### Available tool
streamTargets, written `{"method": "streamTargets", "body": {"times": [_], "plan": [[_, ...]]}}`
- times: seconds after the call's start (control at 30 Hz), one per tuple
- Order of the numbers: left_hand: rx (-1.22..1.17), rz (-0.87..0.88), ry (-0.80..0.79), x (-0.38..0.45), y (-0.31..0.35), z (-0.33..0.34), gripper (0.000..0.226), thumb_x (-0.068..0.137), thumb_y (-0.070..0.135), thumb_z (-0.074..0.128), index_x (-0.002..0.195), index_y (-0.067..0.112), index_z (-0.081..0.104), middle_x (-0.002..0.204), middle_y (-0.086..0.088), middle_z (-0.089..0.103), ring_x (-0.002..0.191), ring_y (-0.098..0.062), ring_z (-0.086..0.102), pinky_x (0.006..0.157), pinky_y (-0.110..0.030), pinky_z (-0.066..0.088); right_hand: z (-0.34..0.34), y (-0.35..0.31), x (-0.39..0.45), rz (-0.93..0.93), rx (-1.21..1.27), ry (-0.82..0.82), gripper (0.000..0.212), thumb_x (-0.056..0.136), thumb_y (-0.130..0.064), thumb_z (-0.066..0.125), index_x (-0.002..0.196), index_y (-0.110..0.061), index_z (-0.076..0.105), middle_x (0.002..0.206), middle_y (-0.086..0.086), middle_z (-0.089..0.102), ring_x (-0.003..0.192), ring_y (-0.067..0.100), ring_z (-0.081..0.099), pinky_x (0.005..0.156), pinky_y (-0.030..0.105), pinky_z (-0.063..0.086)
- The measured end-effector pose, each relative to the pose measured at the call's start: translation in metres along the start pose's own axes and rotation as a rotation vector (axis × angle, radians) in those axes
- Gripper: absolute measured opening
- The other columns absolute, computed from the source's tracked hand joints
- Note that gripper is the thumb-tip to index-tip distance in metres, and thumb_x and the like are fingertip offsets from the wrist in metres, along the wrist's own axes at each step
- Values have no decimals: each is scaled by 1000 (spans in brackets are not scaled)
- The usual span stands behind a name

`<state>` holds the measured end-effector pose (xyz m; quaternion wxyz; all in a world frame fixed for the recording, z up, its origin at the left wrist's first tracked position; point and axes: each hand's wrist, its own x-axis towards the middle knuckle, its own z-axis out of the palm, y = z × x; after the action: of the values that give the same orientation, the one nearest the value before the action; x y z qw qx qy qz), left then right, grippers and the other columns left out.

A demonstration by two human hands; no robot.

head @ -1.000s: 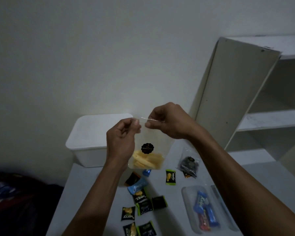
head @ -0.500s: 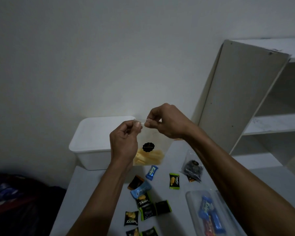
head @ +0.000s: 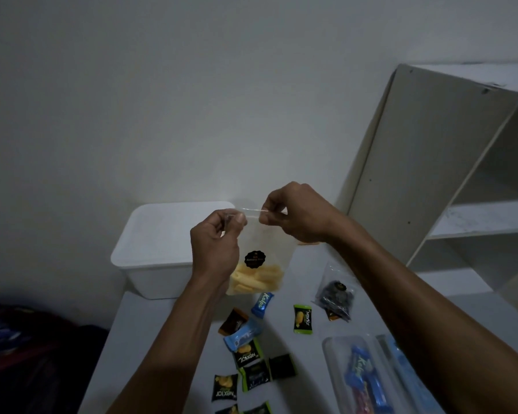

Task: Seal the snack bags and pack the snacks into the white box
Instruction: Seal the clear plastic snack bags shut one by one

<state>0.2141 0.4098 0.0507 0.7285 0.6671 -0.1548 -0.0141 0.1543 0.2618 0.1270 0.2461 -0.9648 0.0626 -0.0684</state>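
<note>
A clear snack bag (head: 262,258) with yellow sticks at its bottom and a round black sticker hangs in the air above the table. My left hand (head: 217,246) pinches the left end of its top strip. My right hand (head: 295,215) pinches the right end. Behind the bag stands the white box (head: 159,243), its lid on. A second clear bag (head: 337,295) with dark snacks lies on the table to the right. Several small wrapped snacks (head: 245,351) in black, green and blue lie scattered below the bag.
A clear tray (head: 341,349) with blue and red bars sits at the bottom right. A white shelf unit (head: 437,162) rises on the right. Dark bags (head: 27,354) lie on the floor to the left of the white table (head: 150,339).
Both hands stay pinched on the bag's top strip and sit close together. The view has tilted slightly, so the table items appear lower and to the right.
</note>
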Motion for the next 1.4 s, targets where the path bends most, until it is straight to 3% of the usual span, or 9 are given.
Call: {"method": "streamTargets", "body": {"times": [0.2, 0.33, 0.5, 0.63, 0.83, 0.93, 1.07, 1.23, 1.4], "plan": [[-14, -31, -116, 6, -3, 3, 4, 88, 18, 70, 88, 22, 73, 82, 1, 73, 79, -6, 66, 70, -17, 54, 1, 8, 5, 11, -14, 39, 8, 91, -31, 68, 89, -23, 69, 90, -6, 70, 83, 14, 64, 79, 44, 56], [-22, -64, -57, 11, -5, 4, 9, 87, 13, 70, 84, 21, 72, 81, 1, 72, 75, -4, 64, 68, -14, 51, 2, 11, 5, 3, 18, 20, 12, 90, -32, 68, 94, -21, 71, 95, -5, 71, 88, 12, 64, 81, 41, 55], [-13, -59, -59, 15, -11, 3, 12, 87, 11, 71, 81, 22, 72, 79, 2, 71, 74, -4, 65, 69, -15, 50, 9, 17, 5, 15, 55, 81, 10, 88, -32, 72, 81, -26, 67, 81, -10, 68, 60, -4, 53, 69, 31, 52], [-43, -90, -36, 19, -14, -1, 12, 86, 11, 71, 81, 22, 71, 77, 3, 71, 72, -3, 64, 66, -13, 50, 8, 24, 7, 33, 96, 51, 10, 87, -30, 73, 89, -20, 74, 90, -6, 73, 78, 8, 64, 68, 25, 44], [-57, -95, -32, 21, -11, -3, 12, 87, 10, 71, 81, 21, 71, 78, 2, 71, 70, 0, 64, 65, -11, 49, 12, 29, 6, 57, 200, 108, 9, 86, -29, 74, 84, -21, 71, 57, -23, 63, 51, -11, 58, 50, 8, 44], [-77, -106, -22, 23, -11, -7, 9, 87, 9, 71, 84, 18, 71, 80, 1, 71, 68, 4, 64, 63, -8, 48, 12, 34, 7, 78, 288, 79, 7, 86, -28, 75, 82, -24, 71, 64, -21, 62, 53, -17, 56, 58, 14, 48], [-69, -124, -32, 25, -13, -5, 6, 86, 10, 71, 86, 16, 71, 80, 2, 70, 67, 4, 63, 62, -8, 48, 15, 36, 10, 103, 340, 115, 9, 85, -27, 76, 80, -20, 73, 58, -20, 63, 52, -9, 58, 51, 9, 45], [-106, -162, -12, 31, -13, -9, 4, 87, 9, 70, 91, 12, 71, 79, 4, 69, 65, 6, 62, 62, -8, 48, 19, 43, 11, 184, 583, 133, 20, 82, -23, 78, 65, -24, 69, 81, -9, 72, 70, -2, 61, 67, 22, 46], [-117, -165, -16, 33, -13, -10, 10, 88, 8, 69, 98, 5, 70, 78, 3, 68, 64, 6, 61, 62, -10, 49, 25, 40, 9, 253, 752, 155, 13, 82, -19, 78, 81, -7, 72, 78, -7, 71, 69, 1, 63, 75, 32, 54]]}}
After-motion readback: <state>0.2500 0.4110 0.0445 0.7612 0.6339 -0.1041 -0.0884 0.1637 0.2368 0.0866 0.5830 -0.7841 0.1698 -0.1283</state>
